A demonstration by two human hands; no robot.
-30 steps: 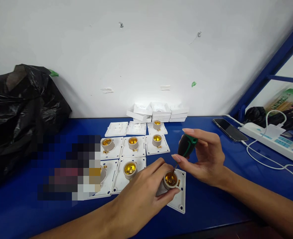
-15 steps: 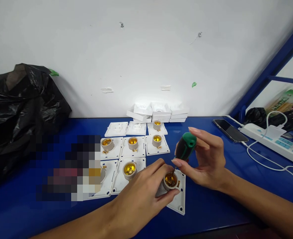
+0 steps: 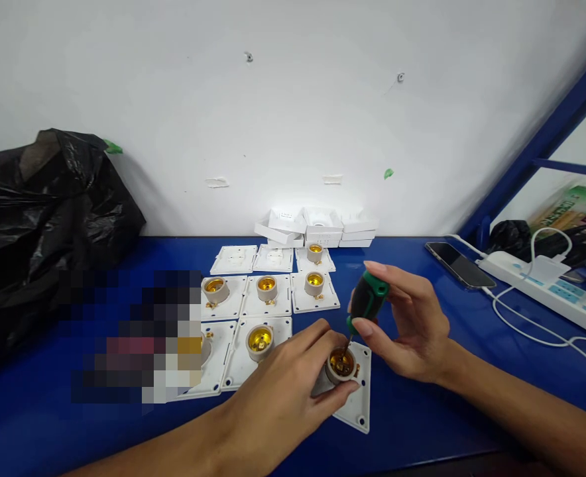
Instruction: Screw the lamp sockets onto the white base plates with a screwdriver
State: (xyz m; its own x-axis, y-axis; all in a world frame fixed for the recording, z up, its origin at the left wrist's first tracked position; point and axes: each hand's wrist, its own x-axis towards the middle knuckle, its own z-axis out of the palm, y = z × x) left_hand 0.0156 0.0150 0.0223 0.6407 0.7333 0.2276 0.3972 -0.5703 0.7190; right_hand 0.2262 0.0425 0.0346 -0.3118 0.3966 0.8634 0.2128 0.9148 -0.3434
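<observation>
A green and black screwdriver (image 3: 369, 296) is tilted in my right hand (image 3: 412, 324), gripped between thumb and fingers. Its shaft reaches down inside a round lamp socket (image 3: 341, 366) with a brass lining. My left hand (image 3: 293, 377) is closed around that socket, thumb at the near side and fingers at the far side. The socket sits on a square white plate (image 3: 357, 407) on the blue table. To the left, another plate (image 3: 233, 377) carries a similar socket (image 3: 260, 342). The screw under the tip is too small to make out.
Several more white plates with sockets (image 3: 266, 287) lie in rows behind, two bare plates (image 3: 233, 260) among them. White boxes (image 3: 321, 228) are stacked at the wall. A black plastic bag (image 3: 54, 199) stands left; a phone (image 3: 459, 265), cables and a power strip (image 3: 546, 285) lie right.
The screwdriver handle has shifted slightly left and my right fingers have changed position on it. My left hand still holds the socket in place. The view has moved slightly.
</observation>
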